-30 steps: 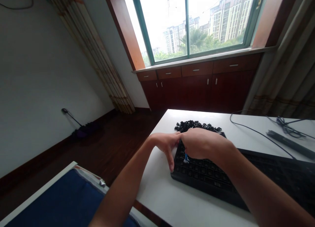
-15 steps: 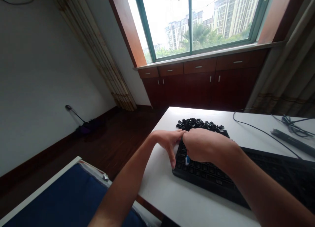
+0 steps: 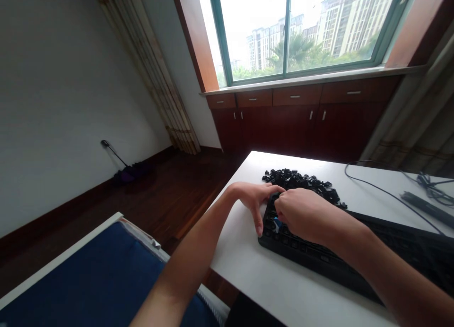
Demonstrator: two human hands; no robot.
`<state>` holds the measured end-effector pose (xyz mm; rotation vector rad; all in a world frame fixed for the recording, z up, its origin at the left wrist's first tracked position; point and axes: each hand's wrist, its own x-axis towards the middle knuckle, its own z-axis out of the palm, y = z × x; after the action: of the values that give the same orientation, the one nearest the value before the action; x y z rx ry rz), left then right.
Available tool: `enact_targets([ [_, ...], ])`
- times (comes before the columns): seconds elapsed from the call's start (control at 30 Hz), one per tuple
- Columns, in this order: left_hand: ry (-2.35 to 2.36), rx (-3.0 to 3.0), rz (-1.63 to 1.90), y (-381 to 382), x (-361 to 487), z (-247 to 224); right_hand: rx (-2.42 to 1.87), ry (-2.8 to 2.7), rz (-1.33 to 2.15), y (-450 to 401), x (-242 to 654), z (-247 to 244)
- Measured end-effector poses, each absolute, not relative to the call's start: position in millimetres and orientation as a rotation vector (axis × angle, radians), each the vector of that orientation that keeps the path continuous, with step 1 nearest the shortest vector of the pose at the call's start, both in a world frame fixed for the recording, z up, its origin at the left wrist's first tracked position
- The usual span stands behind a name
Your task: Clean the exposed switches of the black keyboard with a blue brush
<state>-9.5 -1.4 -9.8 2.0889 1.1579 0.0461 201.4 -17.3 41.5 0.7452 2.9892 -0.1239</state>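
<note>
A black keyboard [image 3: 312, 258] with its keycaps off, at least at the left end, lies on the white table. My left hand [image 3: 256, 200] grips that left end, thumb at the near corner and fingers at the far edge. My right hand [image 3: 301, 211] is closed over the keyboard beside it, around a small blue-and-white brush [image 3: 277, 224] whose pale tip points down at the key sockets. Most of the brush is hidden by my fist. Just beyond both hands is a pile of loose black keycaps [image 3: 301, 178].
A thin black cable [image 3: 386, 186] loops across the white table [image 3: 269, 282] on the right, near a long black bar-shaped object [image 3: 427, 209]. At lower left stands a dark blue padded surface [image 3: 92, 275] with a pale frame. Red-brown cabinets [image 3: 276, 128] run below the window.
The view has turned slightly left, so everything sits further right. More of the brush shows below my right fist, its angle slightly different. My left hand keeps its place on the keyboard.
</note>
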Motion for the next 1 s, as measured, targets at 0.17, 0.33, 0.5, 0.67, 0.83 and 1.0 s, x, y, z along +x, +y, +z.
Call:
enact_targets([
  [0.17,1.196,2.127,-0.017,-7,-8,-6,0.662,3.327,0.003,-27,241,-6],
  [0.33,1.184,2.156,-0.011,-7,-8,-5,0.617,3.555,0.259,-44,263,-37],
  [0.5,1.207,2.110,-0.007,-7,-8,-7,0.615,3.673,0.284,-51,274,-44],
  [0.67,1.193,2.133,0.021,-6,-7,-8,0.693,3.675,0.309,-60,274,-40],
  [0.83,1.172,2.147,0.022,-5,-7,-8,0.641,3.694,0.262,-64,272,-41],
  [1.0,1.186,2.135,0.000,-4,-7,-7,0.822,3.734,-0.172,-60,270,-43],
])
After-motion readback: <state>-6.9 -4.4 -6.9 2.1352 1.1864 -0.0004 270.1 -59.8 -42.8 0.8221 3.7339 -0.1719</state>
